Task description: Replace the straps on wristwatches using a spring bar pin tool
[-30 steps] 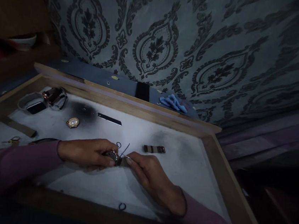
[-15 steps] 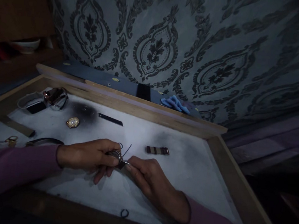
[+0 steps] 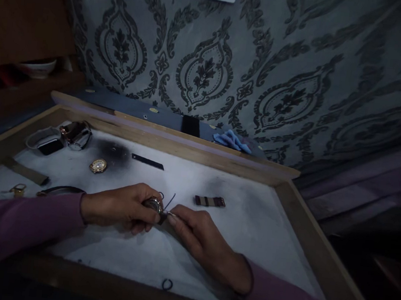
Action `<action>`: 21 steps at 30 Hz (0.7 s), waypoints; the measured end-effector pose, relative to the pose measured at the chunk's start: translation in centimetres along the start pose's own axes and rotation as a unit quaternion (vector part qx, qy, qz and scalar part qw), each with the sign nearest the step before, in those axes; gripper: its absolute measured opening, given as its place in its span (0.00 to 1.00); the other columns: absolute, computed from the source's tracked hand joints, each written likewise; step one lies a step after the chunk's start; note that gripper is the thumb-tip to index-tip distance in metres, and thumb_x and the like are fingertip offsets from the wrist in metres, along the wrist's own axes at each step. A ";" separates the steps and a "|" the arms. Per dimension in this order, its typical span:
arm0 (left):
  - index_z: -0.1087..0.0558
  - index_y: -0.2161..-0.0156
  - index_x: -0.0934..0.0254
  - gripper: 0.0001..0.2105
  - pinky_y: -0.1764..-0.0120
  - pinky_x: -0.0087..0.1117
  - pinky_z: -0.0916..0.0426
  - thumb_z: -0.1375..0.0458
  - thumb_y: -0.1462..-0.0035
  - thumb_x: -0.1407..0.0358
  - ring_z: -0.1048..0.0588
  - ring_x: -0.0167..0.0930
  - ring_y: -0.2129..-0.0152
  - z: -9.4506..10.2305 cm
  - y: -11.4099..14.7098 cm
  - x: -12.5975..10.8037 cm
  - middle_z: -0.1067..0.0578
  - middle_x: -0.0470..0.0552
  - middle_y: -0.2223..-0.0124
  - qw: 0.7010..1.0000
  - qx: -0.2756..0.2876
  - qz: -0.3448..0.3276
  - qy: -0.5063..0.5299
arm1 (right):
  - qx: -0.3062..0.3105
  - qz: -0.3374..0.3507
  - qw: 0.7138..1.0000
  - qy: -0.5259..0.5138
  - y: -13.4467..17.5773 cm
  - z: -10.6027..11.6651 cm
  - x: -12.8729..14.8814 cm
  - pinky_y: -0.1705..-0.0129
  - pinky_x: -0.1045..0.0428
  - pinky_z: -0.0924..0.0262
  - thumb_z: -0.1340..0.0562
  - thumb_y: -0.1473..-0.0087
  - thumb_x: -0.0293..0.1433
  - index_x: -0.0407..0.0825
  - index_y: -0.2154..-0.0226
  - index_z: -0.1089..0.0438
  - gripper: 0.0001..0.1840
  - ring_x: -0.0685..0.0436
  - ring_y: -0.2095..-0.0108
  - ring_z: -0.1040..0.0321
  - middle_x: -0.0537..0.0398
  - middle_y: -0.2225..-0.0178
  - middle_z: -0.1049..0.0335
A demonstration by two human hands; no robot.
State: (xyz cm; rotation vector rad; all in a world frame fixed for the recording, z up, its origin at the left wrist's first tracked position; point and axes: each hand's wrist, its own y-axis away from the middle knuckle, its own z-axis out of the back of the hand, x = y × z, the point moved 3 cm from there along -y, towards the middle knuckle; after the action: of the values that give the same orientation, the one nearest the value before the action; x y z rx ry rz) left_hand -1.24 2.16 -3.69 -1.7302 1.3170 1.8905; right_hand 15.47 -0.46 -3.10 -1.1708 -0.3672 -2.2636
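Observation:
My left hand [image 3: 128, 208] is closed around a round metal-cased watch [image 3: 153, 204], with a short dark piece of strap at its right side. My right hand [image 3: 197, 233] pinches a small, slim metal tool [image 3: 170, 213] whose tip meets the watch where case and strap join. Most of that tool is hidden by the fingers, so its kind is unclear. Just behind the hands, a thin dark rod [image 3: 170, 200] lies on the white surface. To the right rests a brown and tan strap piece [image 3: 210, 201] with a buckle.
The white surface has a raised wooden rim [image 3: 200, 153]. On it lie a gold watch head [image 3: 98, 165], a dark blade [image 3: 148, 161], a smartwatch [image 3: 51, 146], other watches [image 3: 76, 134], an olive strap [image 3: 26, 171] and a black ring [image 3: 167, 284]. Behind are a blue cloth [image 3: 232, 139] and a black phone-like slab [image 3: 190, 126].
My left hand has tilted the watch slightly, showing more of its face, and its lower fingers have curled in. The right hand keeps the tool at the strap joint. The view has shifted a little.

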 end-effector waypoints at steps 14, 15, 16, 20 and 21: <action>0.34 0.75 0.64 0.02 0.84 0.23 0.53 0.44 0.55 0.69 0.42 0.20 0.88 0.0 0.1 -0.3 0.33 0.39 0.82 1.000 -0.029 0.001 -0.007 | 0.004 -0.019 0.999 -0.049 0.1 0.1 0.1 0.72 0.53 0.46 0.52 0.35 0.38 0.47 0.68 0.33 0.18 0.50 0.76 0.45 0.58 0.76 0.40; 0.34 0.75 0.64 0.02 0.84 0.23 0.53 0.44 0.55 0.69 0.42 0.20 0.88 0.0 0.0 -0.3 0.33 0.39 0.82 1.000 -0.029 0.000 -0.007 | 0.005 -0.016 0.999 -0.043 0.1 0.1 0.2 0.72 0.53 0.46 0.51 0.35 0.37 0.47 0.65 0.32 0.17 0.50 0.76 0.44 0.58 0.76 0.39; 0.34 0.74 0.64 0.02 0.84 0.23 0.54 0.44 0.55 0.69 0.42 0.20 0.88 0.0 0.0 -0.3 0.33 0.39 0.82 1.000 -0.029 -0.001 -0.006 | 0.004 -0.014 0.999 -0.038 0.1 0.1 0.3 0.72 0.53 0.45 0.51 0.35 0.37 0.47 0.63 0.32 0.16 0.50 0.76 0.43 0.58 0.76 0.37; 0.33 0.74 0.65 0.01 0.84 0.24 0.54 0.44 0.56 0.69 0.43 0.20 0.88 0.0 0.0 -0.3 0.34 0.39 0.82 1.000 -0.030 0.000 -0.004 | 0.004 -0.015 1.000 -0.024 0.2 0.2 0.3 0.71 0.52 0.44 0.51 0.35 0.36 0.46 0.62 0.32 0.15 0.49 0.76 0.41 0.57 0.75 0.35; 0.33 0.74 0.65 0.01 0.84 0.24 0.54 0.45 0.56 0.70 0.43 0.20 0.88 0.0 0.1 -0.3 0.34 0.39 0.83 0.999 -0.031 0.000 -0.006 | 0.004 -0.017 1.000 -0.021 0.3 0.2 0.3 0.71 0.52 0.44 0.51 0.35 0.36 0.46 0.63 0.32 0.15 0.49 0.75 0.41 0.57 0.75 0.35</action>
State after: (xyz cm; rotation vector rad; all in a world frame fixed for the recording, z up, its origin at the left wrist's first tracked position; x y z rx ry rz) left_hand -1.24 2.26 -3.37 -1.7465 1.2658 1.9586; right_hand 15.63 -0.67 -2.75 -1.2178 -0.4151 -2.2680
